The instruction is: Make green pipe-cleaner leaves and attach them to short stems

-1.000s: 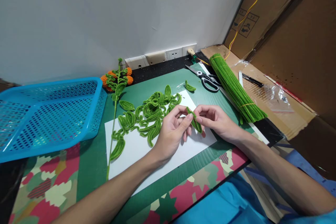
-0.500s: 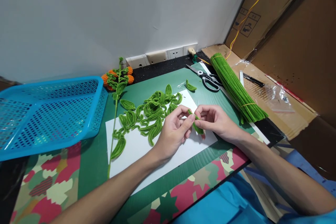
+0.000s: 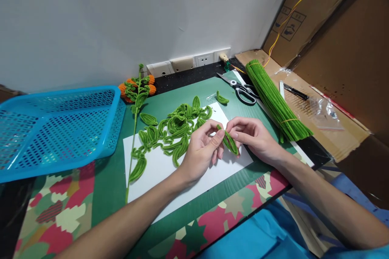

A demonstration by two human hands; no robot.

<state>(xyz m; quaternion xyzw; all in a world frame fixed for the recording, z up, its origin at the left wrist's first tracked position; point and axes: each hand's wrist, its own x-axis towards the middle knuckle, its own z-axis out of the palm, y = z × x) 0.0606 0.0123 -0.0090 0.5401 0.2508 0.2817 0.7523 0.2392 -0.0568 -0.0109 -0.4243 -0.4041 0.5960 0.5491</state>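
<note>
Here's the left hand [image 3: 199,151], thumb and fingers pinching a fuzzy green leaf [image 3: 231,145] near its upper end, the leaf slanting down to the right, up over the white sheet [image 3: 212,174]. And the right hand [image 3: 259,139] is in close, fingers curled, thumb and fingertips right at the leaf's edge; whether they grip it, I can't tell from here. Just beyond the left hand, a tangled heap of green leaves [image 3: 179,127] covers the sheet's far part and spills onto the green mat [image 3: 170,95]. A lone leaf [image 3: 222,98] sits past it, near the black-handled scissors [image 3: 244,94]. Over right, a banded bundle of green stems [image 3: 276,99] lies at a slant. Out left, a leafy stem [image 3: 131,162] stretches across the mat, its tip by orange blooms [image 3: 152,89], and beside that stands the blue basket [image 3: 114,109].
</note>
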